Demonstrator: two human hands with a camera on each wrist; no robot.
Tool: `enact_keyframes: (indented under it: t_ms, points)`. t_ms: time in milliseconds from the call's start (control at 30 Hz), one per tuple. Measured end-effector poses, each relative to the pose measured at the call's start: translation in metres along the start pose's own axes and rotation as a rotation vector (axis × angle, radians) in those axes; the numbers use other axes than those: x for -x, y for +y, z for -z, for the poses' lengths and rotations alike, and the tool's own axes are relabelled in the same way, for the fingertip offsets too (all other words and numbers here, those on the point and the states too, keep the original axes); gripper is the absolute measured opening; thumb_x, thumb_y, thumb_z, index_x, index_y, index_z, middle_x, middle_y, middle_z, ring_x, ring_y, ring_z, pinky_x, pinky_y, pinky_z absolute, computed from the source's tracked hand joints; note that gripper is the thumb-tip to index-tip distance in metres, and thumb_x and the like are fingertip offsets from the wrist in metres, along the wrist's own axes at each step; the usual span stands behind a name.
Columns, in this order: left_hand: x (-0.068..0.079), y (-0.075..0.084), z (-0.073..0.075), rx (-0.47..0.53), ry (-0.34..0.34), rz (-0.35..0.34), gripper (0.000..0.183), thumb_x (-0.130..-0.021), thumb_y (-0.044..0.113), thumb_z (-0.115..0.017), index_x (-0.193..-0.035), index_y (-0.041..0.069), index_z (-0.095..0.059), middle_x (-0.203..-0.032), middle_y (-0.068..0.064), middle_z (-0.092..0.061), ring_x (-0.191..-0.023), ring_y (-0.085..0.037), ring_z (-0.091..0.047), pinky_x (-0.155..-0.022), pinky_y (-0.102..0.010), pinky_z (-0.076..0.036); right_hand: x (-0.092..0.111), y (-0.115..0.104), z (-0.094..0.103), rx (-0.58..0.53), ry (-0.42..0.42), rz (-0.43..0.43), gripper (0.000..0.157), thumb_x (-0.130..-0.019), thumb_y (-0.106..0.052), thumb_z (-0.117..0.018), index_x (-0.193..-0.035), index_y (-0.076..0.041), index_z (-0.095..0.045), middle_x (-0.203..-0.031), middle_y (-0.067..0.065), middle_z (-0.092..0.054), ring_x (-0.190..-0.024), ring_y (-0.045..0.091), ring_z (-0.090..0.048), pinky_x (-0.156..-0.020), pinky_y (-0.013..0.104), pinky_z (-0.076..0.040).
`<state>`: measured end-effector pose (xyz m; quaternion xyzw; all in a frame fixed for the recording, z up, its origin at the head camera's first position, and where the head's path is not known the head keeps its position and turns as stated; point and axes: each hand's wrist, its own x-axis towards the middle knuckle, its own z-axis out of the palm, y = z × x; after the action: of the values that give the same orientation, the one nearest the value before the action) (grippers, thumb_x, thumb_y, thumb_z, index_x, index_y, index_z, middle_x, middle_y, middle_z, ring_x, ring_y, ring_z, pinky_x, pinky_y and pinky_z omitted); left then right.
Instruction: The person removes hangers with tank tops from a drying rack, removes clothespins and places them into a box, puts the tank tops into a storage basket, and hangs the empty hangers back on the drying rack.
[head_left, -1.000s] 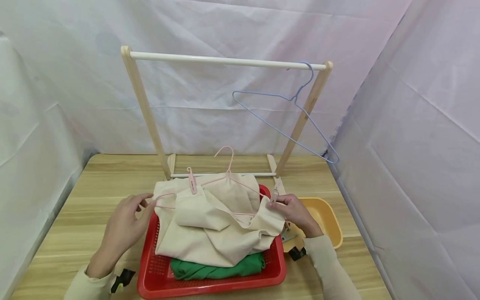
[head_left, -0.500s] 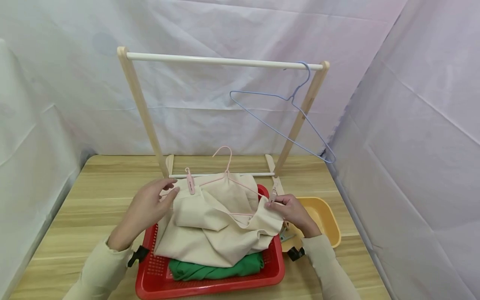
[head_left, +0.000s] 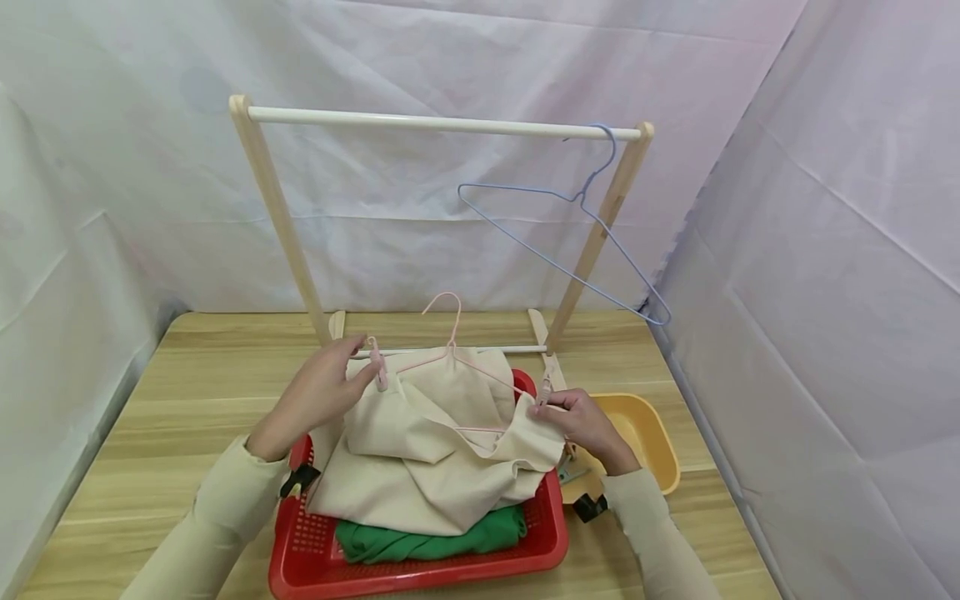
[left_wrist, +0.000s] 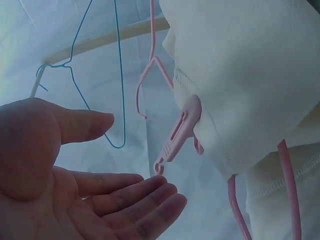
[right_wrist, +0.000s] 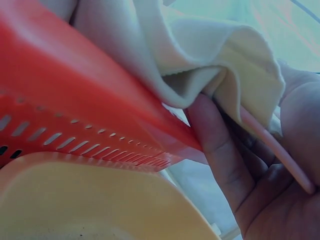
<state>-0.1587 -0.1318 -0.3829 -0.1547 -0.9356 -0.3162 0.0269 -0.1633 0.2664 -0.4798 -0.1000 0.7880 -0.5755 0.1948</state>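
A cream garment (head_left: 442, 425) lies over the red basket (head_left: 420, 581), with a pink wire hanger (head_left: 453, 321) inside its opening. On its left edge sits a pink clothespin (left_wrist: 182, 130), clipped beside a stitched seam. My left hand (head_left: 326, 387) is at this clothespin, its fingers extended and the fingertips right by the hook end in the left wrist view. My right hand (head_left: 588, 429) pinches the garment's right edge beside a second pink clothespin (head_left: 545, 390). In the right wrist view a pink rod of the hanger sticks out from the cloth toward the palm.
Behind the basket stands a wooden rack with a white bar (head_left: 442, 123); a blue hanger (head_left: 581, 196) hangs at its right end. Green cloth (head_left: 431, 540) lies in the basket. A yellow tray (head_left: 660, 446) holding clips stands to the right. White sheets enclose the table.
My left hand has moved right and slightly up, from the hanger's left end to the left clothespin, which has turned a little. My right hand keeps its hold on the garment.
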Motion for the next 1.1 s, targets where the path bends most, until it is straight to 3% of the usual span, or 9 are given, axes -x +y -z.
enact_keyframes:
  t_ms: [133,233,333,467,567,733,900,1100]
  points:
    - [-0.0049,-0.0007,-0.0015,0.023,-0.01,0.006,0.011,-0.098,0.019,-0.061,-0.096,0.009,-0.056,-0.119,-0.025,-0.065,-0.117,-0.045,-0.058,-0.094,-0.06,-0.046,0.0002,-0.0017,-0.0003,0.003,0.007,0.009,0.023,-0.096,-0.013,-0.064,-0.108,0.005,-0.073,-0.081,0.001,-0.071,-0.065,0.015,-0.069,-0.062,0.034,-0.059]
    - [-0.0067,-0.0027,-0.0029,0.034,-0.014,0.002,0.013,-0.098,0.019,-0.061,-0.092,0.01,-0.053,-0.115,-0.024,-0.066,-0.113,-0.044,-0.061,-0.09,-0.059,-0.048,0.0004,-0.0025,-0.0015,0.005,0.013,0.026,0.021,-0.096,-0.013,-0.065,-0.104,0.004,-0.074,-0.078,0.001,-0.07,-0.063,0.015,-0.068,-0.06,0.033,-0.058]
    - [-0.0077,-0.0051,-0.0049,0.05,-0.02,0.006,0.015,-0.098,0.02,-0.061,-0.092,0.009,-0.053,-0.105,-0.019,-0.068,-0.095,-0.039,-0.065,-0.078,-0.053,-0.051,0.0003,-0.0018,-0.0027,0.014,0.021,0.04,0.02,-0.095,-0.016,-0.067,-0.098,0.003,-0.074,-0.075,0.001,-0.07,-0.061,0.015,-0.067,-0.058,0.032,-0.057]
    - [-0.0083,-0.0056,-0.0063,0.069,-0.028,0.012,0.016,-0.098,0.021,-0.062,-0.092,0.009,-0.054,-0.097,-0.012,-0.068,-0.087,-0.033,-0.064,-0.076,-0.05,-0.052,0.0008,0.0001,-0.0034,0.013,0.022,0.067,0.022,-0.094,-0.02,-0.069,-0.091,0.002,-0.074,-0.073,0.001,-0.069,-0.059,0.015,-0.066,-0.056,0.032,-0.057]
    - [-0.0086,-0.0047,-0.0065,0.076,-0.044,0.02,0.017,-0.098,0.022,-0.063,-0.092,0.009,-0.053,-0.099,-0.01,-0.068,-0.101,-0.034,-0.066,-0.086,-0.053,-0.053,0.001,0.0009,-0.0039,0.007,0.019,0.085,0.023,-0.093,-0.02,-0.07,-0.088,0.001,-0.073,-0.072,0.001,-0.069,-0.059,0.015,-0.066,-0.055,0.033,-0.057]
    - [-0.0093,-0.0022,-0.0064,0.097,-0.077,0.053,0.022,-0.098,0.022,-0.062,-0.106,0.003,-0.055,-0.112,-0.019,-0.068,-0.108,-0.04,-0.065,-0.089,-0.054,-0.052,0.0006,0.002,-0.0041,0.003,0.021,0.086,0.024,-0.093,-0.022,-0.071,-0.086,0.001,-0.073,-0.071,0.001,-0.068,-0.058,0.014,-0.065,-0.055,0.033,-0.057]
    - [-0.0096,-0.0032,-0.0075,0.13,-0.082,0.065,0.047,-0.098,0.016,-0.062,-0.134,-0.008,-0.046,-0.121,-0.027,-0.064,-0.107,-0.042,-0.066,-0.089,-0.053,-0.053,0.0005,0.0037,-0.0032,-0.005,0.023,0.079,0.024,-0.093,-0.021,-0.071,-0.088,0.002,-0.073,-0.072,0.001,-0.069,-0.059,0.014,-0.066,-0.056,0.033,-0.057]
    - [-0.0095,-0.0037,-0.0078,0.144,-0.055,0.065,0.049,-0.095,0.009,-0.065,-0.136,-0.009,-0.047,-0.116,-0.024,-0.068,-0.102,-0.038,-0.068,-0.086,-0.051,-0.054,0.0009,0.0036,-0.0024,-0.013,0.022,0.084,0.023,-0.093,-0.02,-0.07,-0.092,0.003,-0.074,-0.074,0.002,-0.069,-0.06,0.015,-0.067,-0.056,0.034,-0.058]
